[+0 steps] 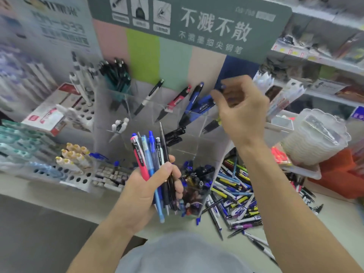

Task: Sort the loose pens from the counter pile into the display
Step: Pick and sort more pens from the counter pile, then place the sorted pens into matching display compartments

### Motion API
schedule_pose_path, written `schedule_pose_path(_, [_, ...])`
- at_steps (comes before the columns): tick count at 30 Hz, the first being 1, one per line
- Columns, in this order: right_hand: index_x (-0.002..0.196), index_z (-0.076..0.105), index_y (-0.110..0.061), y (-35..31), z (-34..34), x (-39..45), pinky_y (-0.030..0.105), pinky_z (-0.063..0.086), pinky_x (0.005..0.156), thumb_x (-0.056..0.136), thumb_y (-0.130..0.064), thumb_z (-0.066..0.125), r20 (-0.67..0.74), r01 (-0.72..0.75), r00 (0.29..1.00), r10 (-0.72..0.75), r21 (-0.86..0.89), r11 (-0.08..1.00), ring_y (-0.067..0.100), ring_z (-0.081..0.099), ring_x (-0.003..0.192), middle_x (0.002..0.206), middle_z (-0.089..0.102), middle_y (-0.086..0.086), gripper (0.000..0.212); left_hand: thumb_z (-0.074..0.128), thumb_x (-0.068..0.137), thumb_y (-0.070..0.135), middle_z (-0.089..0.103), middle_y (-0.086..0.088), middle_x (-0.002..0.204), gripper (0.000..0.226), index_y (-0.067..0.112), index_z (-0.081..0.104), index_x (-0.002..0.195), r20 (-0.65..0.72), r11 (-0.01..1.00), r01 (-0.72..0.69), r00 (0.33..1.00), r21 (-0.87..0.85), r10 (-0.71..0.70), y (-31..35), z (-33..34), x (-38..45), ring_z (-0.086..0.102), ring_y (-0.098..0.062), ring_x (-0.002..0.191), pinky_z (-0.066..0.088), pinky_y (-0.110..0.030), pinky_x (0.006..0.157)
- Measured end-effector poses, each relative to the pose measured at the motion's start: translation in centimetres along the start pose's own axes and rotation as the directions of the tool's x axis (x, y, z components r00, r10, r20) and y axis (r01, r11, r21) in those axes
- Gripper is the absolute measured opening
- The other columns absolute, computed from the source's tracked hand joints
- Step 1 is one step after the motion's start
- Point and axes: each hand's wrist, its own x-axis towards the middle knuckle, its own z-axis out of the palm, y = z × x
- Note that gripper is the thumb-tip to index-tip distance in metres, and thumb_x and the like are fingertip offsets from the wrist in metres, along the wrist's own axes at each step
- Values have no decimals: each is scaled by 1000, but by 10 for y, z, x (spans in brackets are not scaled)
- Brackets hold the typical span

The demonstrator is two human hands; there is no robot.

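My left hand (149, 190) grips a bundle of pens (151, 154), red, blue and black, held upright in front of the clear acrylic display (199, 142). The display's compartments hold a few pens each: a black and white pen (149, 97), a red pen (178, 100), blue pens (194, 99). My right hand (243, 113) is raised over the back right compartment, fingers curled, pinching a blue pen (205, 104) whose end shows between the fingers. The loose pen pile (236, 196) lies on the counter to the right of the display, under my right forearm.
White pen racks with round holes (82, 111) stand left of the display, with a red and white box (49, 113). A tall signboard (197, 28) rises behind. A clear plastic tub (315, 138) on an orange box (338, 178) sits at the right, below shelves.
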Motion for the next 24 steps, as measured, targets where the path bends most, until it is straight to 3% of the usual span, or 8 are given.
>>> schedule_pose_path(3, [100, 75, -15, 4, 9, 1, 28, 53, 77, 87, -18, 74, 116, 51, 993, -25, -226, 973, 4, 58, 72, 94, 63, -1, 13, 66, 83, 22, 62, -12, 80, 39, 4, 57, 116, 24, 1000, 16, 1000, -11, -16, -1, -3, 4, 61, -26, 63, 56, -37, 59])
schedule_pose_path(7, [122, 68, -17, 5, 9, -5, 37, 54, 88, 83, -25, 80, 290, 43, 956, 38, -266, 963, 23, 63, 84, 111, 54, 5, 43, 66, 83, 23, 63, -15, 83, 30, 8, 65, 110, 32, 999, 46, 998, -18, -46, -4, -6, 9, 62, -29, 65, 55, -39, 61])
schedule_pose_path(10, [120, 68, -13, 10, 13, 1, 41, 57, 83, 80, -18, 83, 189, 56, 982, -12, -231, 971, 24, 64, 82, 109, 55, 7, 44, 64, 83, 21, 66, -17, 87, 33, 8, 67, 113, 74, 995, 81, 994, -57, -77, -5, -1, 11, 65, -30, 65, 57, -38, 61])
schedule_pose_path(13, [118, 63, -3, 5, 19, 6, 23, 57, 78, 78, -14, 86, 54, 70, 996, -64, -121, 990, 12, 67, 73, 110, 52, 7, 47, 62, 84, 19, 69, -18, 92, 38, 8, 65, 120, 124, 994, 100, 988, -53, -93, -5, 5, 11, 67, -31, 67, 58, -38, 60])
schedule_pose_path(17, [106, 64, 1, -20, 7, -21, 23, 54, 72, 91, -4, 72, -12, 215, 976, -216, -60, 975, 15, 63, 72, 106, 55, 10, 18, 64, 82, 14, 68, -19, 91, 36, 10, 68, 118, 160, 984, 155, 977, -86, -140, -10, 12, 10, 68, -34, 68, 59, -42, 62])
schedule_pose_path(20, [102, 67, -9, -36, -14, -52, 30, 51, 62, 92, -10, 71, 259, -15, 966, -16, 116, 993, 17, 59, 67, 87, 63, 4, 11, 66, 85, 11, 67, -23, 85, 32, -3, 62, 113, 160, 984, 176, 973, -30, -169, -15, 16, 10, 68, -36, 70, 59, -43, 65])
schedule_pose_path(22, [116, 68, -24, -36, -22, -68, 25, 50, 63, 89, -30, 74, 549, -203, 826, 130, 74, 976, 16, 58, 68, 88, 58, -5, 28, 68, 89, 11, 68, -26, 82, 20, -1, 66, 103, 180, 982, 182, 966, 49, -187, -16, 17, 9, 69, -39, 72, 59, -44, 67])
schedule_pose_path(24, [118, 67, -37, -25, -27, -79, 19, 46, 65, 86, -40, 76, 662, -210, 727, 180, -35, 977, 15, 55, 71, 91, 53, -11, 33, 66, 87, 13, 69, -29, 84, 19, 3, 67, 104, 218, 973, 207, 950, 104, -225, -18, 17, 7, 70, -42, 74, 60, -45, 69])
